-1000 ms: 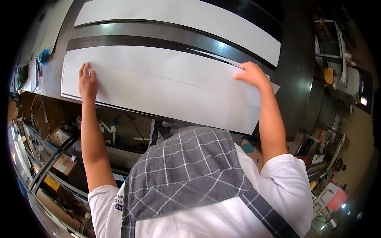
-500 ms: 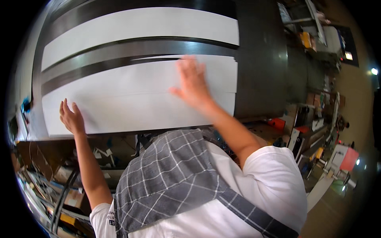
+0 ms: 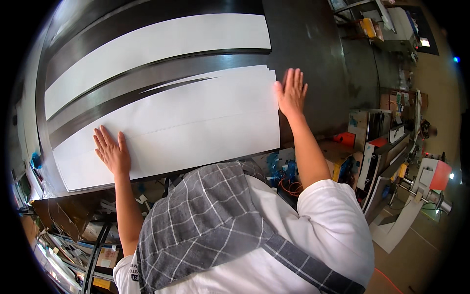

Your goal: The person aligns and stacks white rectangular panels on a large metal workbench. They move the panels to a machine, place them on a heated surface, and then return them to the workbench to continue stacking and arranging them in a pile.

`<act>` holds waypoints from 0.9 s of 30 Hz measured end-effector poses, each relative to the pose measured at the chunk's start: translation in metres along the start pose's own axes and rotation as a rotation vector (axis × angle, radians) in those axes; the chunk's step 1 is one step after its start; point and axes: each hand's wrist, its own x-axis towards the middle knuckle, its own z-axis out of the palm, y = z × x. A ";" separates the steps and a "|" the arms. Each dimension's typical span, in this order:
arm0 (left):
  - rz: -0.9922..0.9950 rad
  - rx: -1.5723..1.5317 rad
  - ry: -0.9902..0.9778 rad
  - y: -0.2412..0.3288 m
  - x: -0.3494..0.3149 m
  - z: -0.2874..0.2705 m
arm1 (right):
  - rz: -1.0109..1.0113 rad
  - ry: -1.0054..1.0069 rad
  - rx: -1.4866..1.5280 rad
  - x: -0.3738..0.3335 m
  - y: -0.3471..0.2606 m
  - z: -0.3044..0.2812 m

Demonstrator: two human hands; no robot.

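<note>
Zero gripping going on: splayed left hand (image 3: pixel 115 153) rests on the left end of the white sheets (image 3: pixel 205 122), probably steadying them; right hand (image 3: pixel 292 96), fingers extended, is at their right edge, table (image 3: pixel 318 68) underneath.

Dark printed lettering (image 3: pixel 134 270), partly covered by the checked apron (image 3: pixel 196 215), stands on the left side of the white shirt (image 3: pixel 338 220). Marks on the cardboard box (image 3: pixel 108 257), perhaps print, are too small to read.
</note>
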 end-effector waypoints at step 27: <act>0.453 -0.121 -0.213 0.120 -0.021 -0.026 | 0.637 -0.425 1.005 0.000 -0.014 -0.067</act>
